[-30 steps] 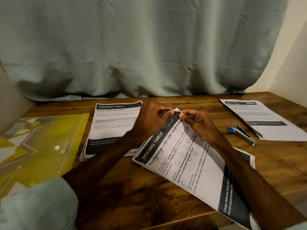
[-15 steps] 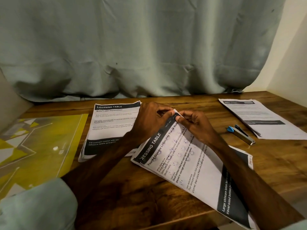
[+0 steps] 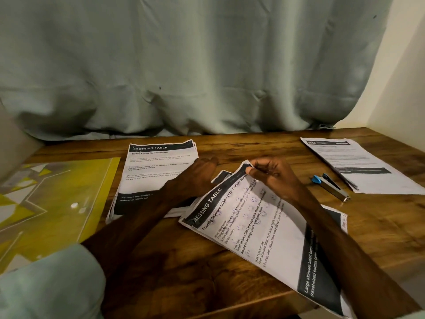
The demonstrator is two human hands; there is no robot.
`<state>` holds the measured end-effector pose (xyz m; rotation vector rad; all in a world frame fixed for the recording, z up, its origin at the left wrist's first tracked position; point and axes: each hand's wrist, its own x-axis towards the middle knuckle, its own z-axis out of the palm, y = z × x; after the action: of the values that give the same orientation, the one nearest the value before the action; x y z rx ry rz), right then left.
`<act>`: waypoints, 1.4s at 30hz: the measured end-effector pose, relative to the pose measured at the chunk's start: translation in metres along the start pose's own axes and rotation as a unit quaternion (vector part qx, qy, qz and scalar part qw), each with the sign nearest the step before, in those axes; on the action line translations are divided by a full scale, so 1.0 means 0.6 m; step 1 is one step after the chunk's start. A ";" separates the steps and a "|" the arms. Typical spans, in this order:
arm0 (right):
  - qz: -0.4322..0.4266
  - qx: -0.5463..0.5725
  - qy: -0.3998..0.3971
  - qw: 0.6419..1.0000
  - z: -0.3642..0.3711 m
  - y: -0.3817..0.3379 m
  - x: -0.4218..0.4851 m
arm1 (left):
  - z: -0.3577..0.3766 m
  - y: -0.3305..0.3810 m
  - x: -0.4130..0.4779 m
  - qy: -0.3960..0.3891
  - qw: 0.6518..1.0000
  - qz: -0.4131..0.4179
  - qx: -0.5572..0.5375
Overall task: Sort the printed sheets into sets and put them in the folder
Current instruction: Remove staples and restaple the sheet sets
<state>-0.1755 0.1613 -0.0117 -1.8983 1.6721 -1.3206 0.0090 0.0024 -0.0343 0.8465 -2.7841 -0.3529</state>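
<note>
A tilted set of printed sheets (image 3: 271,231) headed "Dressing Table" lies in front of me on the wooden table (image 3: 184,268). My right hand (image 3: 273,176) pinches its top corner and lifts the top sheet a little. My left hand (image 3: 200,169) lies flat with straight fingers beside that corner, over the edge of a second stack (image 3: 156,171) titled "Bottle Label Replacement". A third stack (image 3: 358,166) lies at the far right. The yellow patterned folder (image 3: 53,203) lies flat at the left.
A small stapler (image 3: 331,186) with a blue end lies between my right hand and the right stack. A grey-green curtain (image 3: 184,77) hangs behind the table. A pale sleeve (image 3: 46,284) fills the lower left corner.
My left hand has let go of the sheet's corner and slid left, flattening out. My right hand still pinches the corner and has raised it slightly.
</note>
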 end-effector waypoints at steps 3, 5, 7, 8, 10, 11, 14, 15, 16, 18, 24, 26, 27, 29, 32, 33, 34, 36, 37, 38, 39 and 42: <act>0.003 0.001 0.002 1.000 0.000 -0.002 -0.001 | -0.007 0.005 -0.005 0.009 0.999 -0.003 -0.031; 0.001 0.003 0.005 1.000 0.000 -0.004 -0.001 | -0.010 0.013 -0.004 0.030 0.991 -0.039 -0.122; -0.004 0.007 0.005 1.000 0.000 -0.005 -0.002 | -0.012 0.020 0.000 0.042 0.974 -0.085 -0.206; -0.006 0.011 0.005 1.000 0.000 -0.006 -0.003 | -0.012 0.021 0.003 0.050 0.967 -0.094 -0.232; -0.006 0.017 0.004 1.000 0.000 -0.007 -0.003 | -0.014 0.025 0.005 0.068 0.946 -0.108 -0.298; -0.005 0.017 0.003 1.000 0.000 -0.007 -0.004 | -0.018 0.026 0.004 0.072 0.931 -0.118 -0.338; -0.007 0.019 -0.005 1.000 -0.001 -0.008 -0.003 | -0.027 0.032 0.000 0.080 0.894 -0.141 -0.418; -0.007 0.019 -0.006 1.000 0.000 -0.007 -0.003 | -0.030 0.035 -0.001 0.085 0.889 -0.138 -0.428; -0.006 0.021 -0.005 1.000 0.000 -0.007 -0.002 | -0.032 0.037 -0.001 0.090 0.889 -0.131 -0.430; -0.007 0.028 0.003 1.000 0.001 -0.006 -0.002 | -0.033 0.046 -0.004 0.095 0.891 -0.105 -0.432; -0.018 0.031 0.045 0.998 0.005 0.009 0.007 | -0.035 0.075 -0.009 0.180 0.897 -0.043 -0.402; -0.024 0.030 0.057 0.998 0.007 0.014 0.010 | -0.037 0.081 -0.010 0.198 0.895 -0.024 -0.399; -0.025 0.034 0.062 0.997 0.007 0.015 0.012 | -0.037 0.082 -0.009 0.203 0.896 -0.015 -0.396; -0.025 0.036 0.074 0.996 0.008 0.018 0.014 | -0.040 0.084 -0.010 0.202 0.898 0.004 -0.390; -0.011 0.040 0.096 0.995 0.008 0.020 0.016 | -0.046 0.082 -0.010 0.194 0.905 0.045 -0.376; -0.006 0.053 0.104 0.993 0.008 0.021 0.017 | -0.047 0.082 -0.010 0.194 0.908 0.055 -0.366; -0.001 0.066 0.111 0.992 0.008 0.022 0.017 | -0.049 0.082 -0.010 0.195 0.912 0.062 -0.356; 0.002 0.081 0.121 0.989 0.007 0.023 0.017 | -0.049 0.084 -0.010 0.201 0.918 0.068 -0.336; 0.000 0.084 0.124 0.989 0.007 0.022 0.016 | -0.048 0.085 -0.011 0.205 0.918 0.068 -0.333; -0.004 0.084 0.125 0.989 0.007 0.021 0.016 | -0.048 0.085 -0.011 0.208 0.916 0.066 -0.336; -0.007 0.085 0.126 0.988 0.007 0.020 0.016 | -0.048 0.086 -0.012 0.209 0.914 0.062 -0.342; -0.014 0.092 0.128 0.987 0.007 0.016 0.014 | -0.048 0.087 -0.012 0.210 0.908 0.051 -0.360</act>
<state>-0.1788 0.1494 -0.0172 -1.7124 1.5756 -1.7290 -0.0041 0.0438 0.0071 0.5038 -2.0386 -0.9666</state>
